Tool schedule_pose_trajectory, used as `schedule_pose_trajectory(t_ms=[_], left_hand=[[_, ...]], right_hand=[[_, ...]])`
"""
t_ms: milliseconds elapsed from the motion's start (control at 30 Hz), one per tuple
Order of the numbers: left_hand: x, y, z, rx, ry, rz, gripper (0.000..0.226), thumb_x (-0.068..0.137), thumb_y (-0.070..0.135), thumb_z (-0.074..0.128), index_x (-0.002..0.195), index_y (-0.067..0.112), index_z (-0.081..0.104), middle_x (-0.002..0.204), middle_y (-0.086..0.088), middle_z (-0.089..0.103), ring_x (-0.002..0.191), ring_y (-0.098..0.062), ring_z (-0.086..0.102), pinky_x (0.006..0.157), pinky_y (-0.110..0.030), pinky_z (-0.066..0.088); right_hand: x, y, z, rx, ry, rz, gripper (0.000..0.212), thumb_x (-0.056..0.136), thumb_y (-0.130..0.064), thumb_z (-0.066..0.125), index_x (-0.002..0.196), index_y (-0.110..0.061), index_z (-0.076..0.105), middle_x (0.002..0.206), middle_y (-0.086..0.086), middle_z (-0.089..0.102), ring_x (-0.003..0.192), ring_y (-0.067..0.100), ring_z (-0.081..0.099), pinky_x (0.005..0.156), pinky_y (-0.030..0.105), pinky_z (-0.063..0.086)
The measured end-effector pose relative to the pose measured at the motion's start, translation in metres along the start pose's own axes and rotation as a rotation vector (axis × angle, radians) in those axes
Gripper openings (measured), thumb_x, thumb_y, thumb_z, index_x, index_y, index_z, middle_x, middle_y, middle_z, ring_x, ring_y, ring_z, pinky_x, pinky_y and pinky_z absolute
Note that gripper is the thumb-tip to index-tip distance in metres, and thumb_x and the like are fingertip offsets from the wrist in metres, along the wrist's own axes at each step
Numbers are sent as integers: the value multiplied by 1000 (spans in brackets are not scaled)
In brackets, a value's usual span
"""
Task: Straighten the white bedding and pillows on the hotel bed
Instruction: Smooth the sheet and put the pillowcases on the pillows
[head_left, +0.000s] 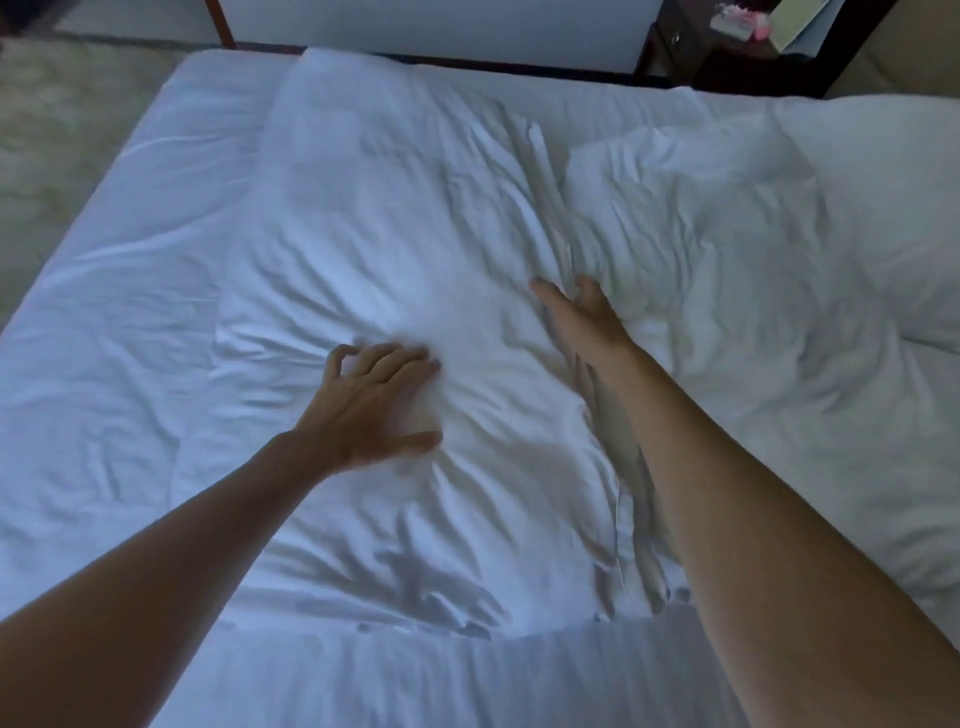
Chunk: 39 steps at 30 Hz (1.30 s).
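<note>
A person's two bare arms reach over a hotel bed (130, 322) with white sheets. The left hand (371, 402) presses into the middle of a rumpled white pillow (395, 249), fingers curled, bunching the cloth in its grip, likely to plump it. The right hand (582, 312) rests open along the pillow's right edge, in the crease against a second pillow (701, 218), steadying it. A dark nightstand (727, 47) stands beyond.
</note>
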<state>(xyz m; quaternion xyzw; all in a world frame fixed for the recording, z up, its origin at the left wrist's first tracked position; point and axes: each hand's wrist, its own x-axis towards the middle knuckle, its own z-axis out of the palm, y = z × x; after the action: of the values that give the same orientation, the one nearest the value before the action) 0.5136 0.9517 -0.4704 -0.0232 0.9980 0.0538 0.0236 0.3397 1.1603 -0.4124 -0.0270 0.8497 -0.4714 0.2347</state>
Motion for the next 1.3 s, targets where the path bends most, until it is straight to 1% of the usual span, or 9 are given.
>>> schedule_pose_trajectory(t_ms=[167,333,500,633,800,900,1067,1200,1300], left_hand=[[44,-39,-14,-7,114,-128,116,58,92,39,155,37,9,164,6,8,152,-16,-4,117,-56,4],[103,-66,-25,-1,18,-155,129,48,97,36,154,39,-5,164,9,-9,149,-14,-19,117,-58,-6],[140,-27,-19,-13,43,33,111,63,98,18,154,40,-7,163,14,-11,150,-13,-14,120,-53,0],[151,-8,-3,47,-157,2,110,58,94,-13,153,39,-13,161,14,-18,148,-13,-21,119,-53,-9],[152,-48,-8,63,-360,-35,106,60,95,1,151,43,-14,160,16,-21,147,-10,-23,119,-51,-10],[157,-55,-18,72,-406,40,101,66,94,12,153,45,-5,161,18,-13,150,-10,-11,120,-48,-2],[194,-98,-39,108,199,72,88,67,75,56,145,39,35,149,2,44,135,-23,42,104,-44,19],[231,-147,-37,77,-126,-237,137,47,89,63,152,43,-10,164,1,-17,150,-30,-15,114,-62,-3],[264,-149,-14,25,-357,-205,145,41,93,61,150,42,-20,161,-5,-25,147,-40,-18,120,-55,-3]], right_hand=[[70,-27,23,285,149,46,102,75,-57,76,150,-8,28,144,3,47,130,21,50,106,28,41],[119,-34,23,219,221,8,63,82,-41,75,126,2,58,122,13,65,107,26,64,83,27,51],[113,-13,-25,56,840,-299,32,94,-32,61,75,-6,67,80,18,70,76,29,65,62,32,43],[126,42,-22,-200,439,177,36,91,-37,58,110,-8,67,110,17,68,104,36,65,86,39,53],[136,-28,-2,-734,515,-227,74,85,-13,61,150,-18,28,144,14,39,128,36,42,103,47,37],[146,-83,42,-758,337,-544,75,90,-36,59,154,-22,23,156,11,30,143,30,28,113,46,25],[193,-101,85,-988,-93,-220,132,63,-70,77,153,-41,-14,164,11,-15,150,40,-7,112,72,5],[235,-84,79,-1002,-266,16,155,39,-75,84,146,-49,-26,161,20,-17,148,49,4,110,74,14],[255,-67,81,-1035,-316,45,158,34,-84,78,144,-49,-30,159,24,-21,149,45,-3,113,71,9]])
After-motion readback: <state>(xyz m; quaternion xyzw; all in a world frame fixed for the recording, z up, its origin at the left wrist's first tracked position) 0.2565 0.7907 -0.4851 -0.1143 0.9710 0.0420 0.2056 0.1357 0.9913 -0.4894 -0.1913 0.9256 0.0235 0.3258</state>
